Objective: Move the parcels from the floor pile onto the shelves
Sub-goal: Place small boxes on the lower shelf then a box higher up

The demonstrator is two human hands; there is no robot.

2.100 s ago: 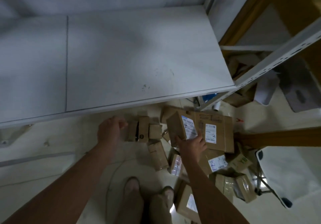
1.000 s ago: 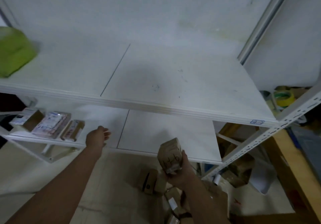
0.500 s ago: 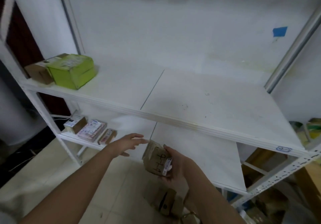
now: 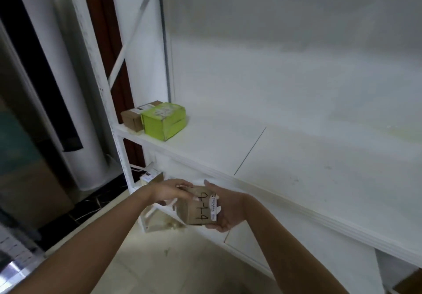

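Observation:
A small brown cardboard parcel (image 4: 194, 209) with black handwriting and a white label sits between both my hands, in front of the white shelf unit. My right hand (image 4: 225, 209) cups it from the right and below. My left hand (image 4: 170, 189) grips its upper left edge. The parcel hangs below the front edge of the middle shelf (image 4: 285, 156). At that shelf's far left end stand a green box (image 4: 163, 120) and a brown box (image 4: 132, 118). The floor pile is out of view.
A lower shelf (image 4: 249, 241) runs under the middle one, with small packets (image 4: 148, 177) at its left end, partly hidden by my left arm. The white upright post (image 4: 114, 120) bounds the unit on the left. Beige tiled floor (image 4: 173, 266) lies below.
My right hand lifted the parcel off the floor pile and carried it up and left. My left hand came over and took hold of it. My view swung left toward the shelf's end.

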